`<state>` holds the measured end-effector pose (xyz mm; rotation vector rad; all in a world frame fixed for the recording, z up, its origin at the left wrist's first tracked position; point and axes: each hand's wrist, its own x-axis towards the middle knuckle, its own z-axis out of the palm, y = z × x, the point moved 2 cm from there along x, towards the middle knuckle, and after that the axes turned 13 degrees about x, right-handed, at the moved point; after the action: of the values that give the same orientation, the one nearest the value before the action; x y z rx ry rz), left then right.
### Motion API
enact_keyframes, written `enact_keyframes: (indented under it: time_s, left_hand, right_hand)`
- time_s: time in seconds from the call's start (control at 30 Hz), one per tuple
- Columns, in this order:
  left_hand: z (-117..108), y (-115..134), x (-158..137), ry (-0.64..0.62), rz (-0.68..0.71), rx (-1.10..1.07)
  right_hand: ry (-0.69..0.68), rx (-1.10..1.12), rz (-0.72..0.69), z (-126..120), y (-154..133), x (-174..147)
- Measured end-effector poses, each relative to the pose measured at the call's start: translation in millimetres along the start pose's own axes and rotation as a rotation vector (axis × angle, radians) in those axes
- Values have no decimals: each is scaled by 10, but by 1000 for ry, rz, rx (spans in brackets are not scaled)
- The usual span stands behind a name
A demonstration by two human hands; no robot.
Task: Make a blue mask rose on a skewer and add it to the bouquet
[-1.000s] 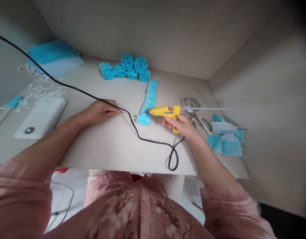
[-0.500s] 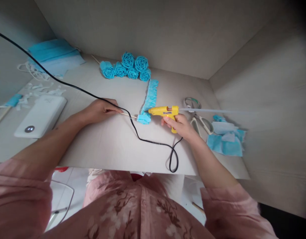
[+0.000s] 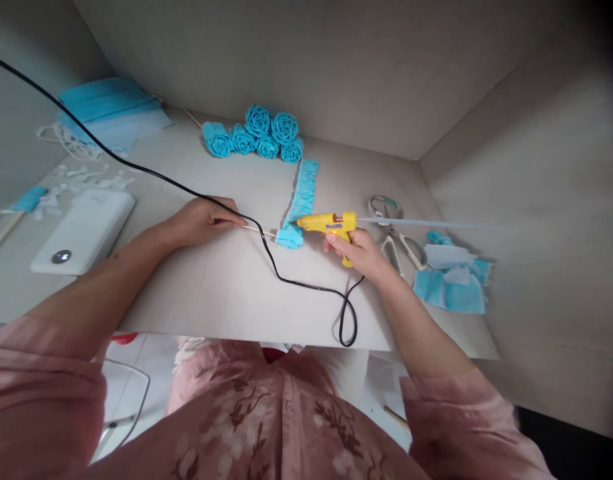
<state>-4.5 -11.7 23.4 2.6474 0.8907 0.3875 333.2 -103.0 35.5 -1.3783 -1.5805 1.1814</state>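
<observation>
My left hand (image 3: 211, 221) is closed on a thin wooden stick (image 3: 258, 231) that lies nearly level above the table. Around the stick's right end is a small roll of blue fabric (image 3: 289, 239). From that roll a ruffled blue strip (image 3: 304, 190) runs away from me across the table. My right hand (image 3: 354, 250) is wrapped round the handle of a yellow glue gun (image 3: 329, 223), whose light glows orange. The gun's nozzle meets the strip just above the roll, and a long clear glue stick (image 3: 416, 222) juts from its back.
Several blue rosettes (image 3: 267, 147) lie at the back. Blue face masks (image 3: 106, 100), white scraps (image 3: 86, 177) and a white power bank (image 3: 81, 230) are left. On the right are scissors (image 3: 406, 250), a tape roll (image 3: 385, 208) and cut mask pieces (image 3: 454, 287). A black cord (image 3: 151, 175) crosses over my left hand.
Hardly anything differs. The glue gun's nozzle stays at the strip beside the roll, and both hands keep their holds; the view has shifted very slightly.
</observation>
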Motion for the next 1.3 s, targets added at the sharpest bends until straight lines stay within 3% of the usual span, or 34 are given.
enact_keyframes:
  time_s: [0.5,1.3]
  left_hand:
    - [-12,15,6,-10,-16,-7]
    - [5,-18,8,-6,-22,6]
  right_hand:
    - [2,-18,15,4,6,-5]
    - [-41,-61,-13,-198,-52,-63]
